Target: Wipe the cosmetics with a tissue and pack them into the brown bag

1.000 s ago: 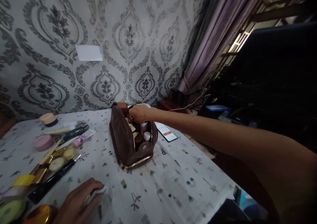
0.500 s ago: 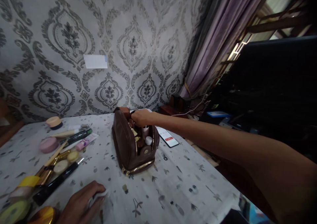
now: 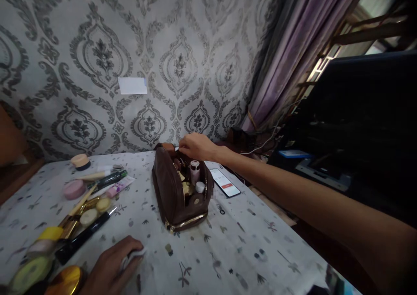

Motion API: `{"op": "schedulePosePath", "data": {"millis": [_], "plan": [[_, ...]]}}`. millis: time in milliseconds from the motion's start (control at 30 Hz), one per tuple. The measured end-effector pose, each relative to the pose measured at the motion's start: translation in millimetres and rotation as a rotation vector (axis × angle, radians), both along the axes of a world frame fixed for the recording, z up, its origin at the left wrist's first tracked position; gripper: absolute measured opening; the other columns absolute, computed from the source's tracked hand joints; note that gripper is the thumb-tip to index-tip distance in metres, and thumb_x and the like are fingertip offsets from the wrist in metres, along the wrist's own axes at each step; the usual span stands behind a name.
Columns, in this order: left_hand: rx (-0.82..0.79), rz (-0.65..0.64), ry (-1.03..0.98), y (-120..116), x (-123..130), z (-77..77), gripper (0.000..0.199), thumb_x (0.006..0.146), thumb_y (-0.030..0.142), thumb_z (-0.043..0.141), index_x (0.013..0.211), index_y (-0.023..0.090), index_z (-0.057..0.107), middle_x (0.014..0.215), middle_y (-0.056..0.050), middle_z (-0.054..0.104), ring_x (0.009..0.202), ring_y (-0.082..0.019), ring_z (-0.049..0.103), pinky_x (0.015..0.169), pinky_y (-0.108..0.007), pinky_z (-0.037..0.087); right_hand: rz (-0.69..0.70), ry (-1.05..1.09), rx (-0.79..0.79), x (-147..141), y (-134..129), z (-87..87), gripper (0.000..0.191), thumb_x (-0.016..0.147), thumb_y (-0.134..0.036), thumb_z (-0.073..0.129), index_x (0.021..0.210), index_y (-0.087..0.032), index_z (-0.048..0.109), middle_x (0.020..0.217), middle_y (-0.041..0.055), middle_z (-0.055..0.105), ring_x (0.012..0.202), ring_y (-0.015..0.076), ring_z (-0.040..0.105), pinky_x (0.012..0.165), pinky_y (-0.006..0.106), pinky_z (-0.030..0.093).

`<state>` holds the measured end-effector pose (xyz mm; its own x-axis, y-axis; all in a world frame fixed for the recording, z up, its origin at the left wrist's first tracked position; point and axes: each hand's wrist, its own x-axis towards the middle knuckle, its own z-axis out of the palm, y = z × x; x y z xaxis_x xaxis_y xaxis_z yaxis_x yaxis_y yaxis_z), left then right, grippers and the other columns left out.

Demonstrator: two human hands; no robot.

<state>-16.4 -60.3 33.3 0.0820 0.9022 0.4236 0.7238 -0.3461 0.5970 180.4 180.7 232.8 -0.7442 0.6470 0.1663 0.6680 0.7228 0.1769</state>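
A: Right hand (image 3: 197,146), quick?
B: Knuckles up, fingers bent at the far end of the brown bag (image 3: 167,186)'s mouth. My fingertips are hidden, so I can't tell if they grip anything.

A: Left hand (image 3: 112,262)?
B: Mine's low and near, half curled, thumb and fingers pinching a small white item (image 3: 135,254). Too little shows to name it.

A: Edges, room?
B: Desk (image 3: 273,251) runs back to the patterned wall (image 3: 182,8) behind the bag. Its right edge slants past the phone (image 3: 226,183), lying lit just beside the bag. Wide stretch of printed cover in front and to the right. Left side's tight: gold lid (image 3: 67,280) just beside my left hand, black tube (image 3: 83,238) near it, pink jar (image 3: 74,190) farther back.

A: Bag's look?
B: Leather-like, upright mid-desk, mouth gaping. Gold-coloured zipper (image 3: 190,220) along the lower front, tan strap (image 3: 167,147) at the back. Inside: pale pink bottle (image 3: 194,173) standing, white cap (image 3: 200,187) just beside it.
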Motion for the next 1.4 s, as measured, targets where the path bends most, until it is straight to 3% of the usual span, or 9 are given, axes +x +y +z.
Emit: {"op": "schedulePosePath", "data": {"millis": [133, 300, 467, 600, 733, 867, 967, 1100, 1400], "plan": [[-0.116, 0.02, -0.038, -5.8, 4.3, 5.3, 0.013, 0.093, 0.033, 0.055, 0.093, 0.026, 0.066, 0.091, -0.001, 0.074, 0.087, -0.018, 0.071, 0.079, -0.023, 0.055, 0.17, 0.207, -0.061, 3.1, -32.7, -21.4, 0.025, 0.094, -0.023, 0.051, 0.089, -0.017, 0.074, 0.079, 0.0052, 0.073, 0.072, 0.0165, 0.064, 0.062, 0.026, 0.035], [-0.189, 0.041, -0.047, -8.3, 4.1, 8.4, 0.015, 0.095, 0.032, 0.052, 0.098, 0.023, 0.064, 0.096, -0.003, 0.071, 0.092, -0.018, 0.067, 0.083, -0.026, 0.05, 0.543, 0.419, -0.246, -2.6, -82.0, -72.6, 0.022, 0.095, -0.022, 0.053, 0.091, -0.017, 0.074, 0.084, 0.0073, 0.073, 0.08, 0.0179, 0.065, 0.072, 0.026, 0.043], [-0.181, 0.043, -0.103, -8.6, 3.4, 14.0, 0.013, 0.094, 0.029, 0.053, 0.096, 0.021, 0.063, 0.094, -0.003, 0.07, 0.09, -0.018, 0.065, 0.082, -0.027, 0.048, 0.629, 0.575, -0.499, -21.1, -124.9, -126.2, 0.025, 0.097, -0.024, 0.05, 0.092, -0.016, 0.073, 0.08, 0.0075, 0.072, 0.075, 0.0172, 0.065, 0.069, 0.026, 0.047], [-0.149, 0.026, -0.16, -8.5, 2.9, 19.6, 0.013, 0.092, 0.024, 0.053, 0.098, 0.02, 0.064, 0.098, -0.004, 0.072, 0.092, -0.018, 0.065, 0.083, -0.027, 0.048, 0.485, 0.829, -0.766, -41.7, -141.6, -160.4, 0.026, 0.096, -0.033, 0.052, 0.097, -0.018, 0.072, 0.092, 0.0082, 0.075, 0.085, 0.0195, 0.068, 0.077, 0.028, 0.049], [-0.118, 0.061, -0.187, -9.0, 0.8, 21.9, 0.014, 0.092, 0.023, 0.053, 0.098, 0.02, 0.065, 0.099, -0.004, 0.072, 0.091, -0.018, 0.066, 0.082, -0.027, 0.048, 0.322, 1.047, -1.117, -66.6, -146.7, -183.4, 0.035, 0.089, -0.048, 0.058, 0.08, -0.017, 0.072, 0.077, 0.0034, 0.071, 0.076, 0.0187, 0.064, 0.072, 0.028, 0.047], [-0.059, 0.167, -0.198, -9.0, -1.1, 20.3, 0.01, 0.088, 0.022, 0.055, 0.092, 0.021, 0.065, 0.093, -0.003, 0.072, 0.086, -0.018, 0.066, 0.079, -0.027, 0.047, 0.063, 1.344, -1.507, -88.0, -152.6, -198.6, 0.035, 0.072, -0.052, 0.076, 0.072, -0.018, 0.072, 0.072, 0.0008, 0.068, 0.074, 0.0165, 0.06, 0.067, 0.025, 0.045], [-0.039, 0.202, -0.183, -7.8, -2.2, 18.7, 0.009, 0.088, 0.022, 0.055, 0.088, 0.021, 0.064, 0.089, -0.002, 0.071, 0.084, -0.018, 0.065, 0.078, -0.027, 0.046, -0.13, 1.535, -1.761, -96.7, -157.9, -210.2, 0.035, 0.056, -0.046, 0.088, 0.072, -0.019, 0.073, 0.072, 0.0002, 0.068, 0.07, 0.0147, 0.059, 0.061, 0.023, 0.045], [-0.05, 0.215, -0.165, -6.9, -1.8, 17.7, 0.011, 0.09, 0.025, 0.055, 0.086, 0.021, 0.064, 0.087, -0.001, 0.071, 0.084, -0.017, 0.065, 0.077, -0.026, 0.045, -0.166, 1.693, -1.857, -97.3, -162.0, -221.4, 0.035, 0.046, -0.035, 0.094, 0.067, -0.018, 0.071, 0.071, -0.0012, 0.067, 0.068, 0.0121, 0.058, 0.062, 0.021, 0.047], [-0.089, 0.209, -0.137, -9.5, 1.6, 16.2, 0.01, 0.089, 0.025, 0.055, 0.09, 0.022, 0.065, 0.091, -0.002, 0.071, 0.087, -0.018, 0.065, 0.079, -0.027, 0.046, -0.053, 1.642, -1.921, -86.9, -158.1, -220.1, 0.03, 0.058, -0.04, 0.09, 0.072, -0.02, 0.074, 0.078, 0.001, 0.071, 0.074, 0.014, 0.062, 0.064, 0.023, 0.049]]}}
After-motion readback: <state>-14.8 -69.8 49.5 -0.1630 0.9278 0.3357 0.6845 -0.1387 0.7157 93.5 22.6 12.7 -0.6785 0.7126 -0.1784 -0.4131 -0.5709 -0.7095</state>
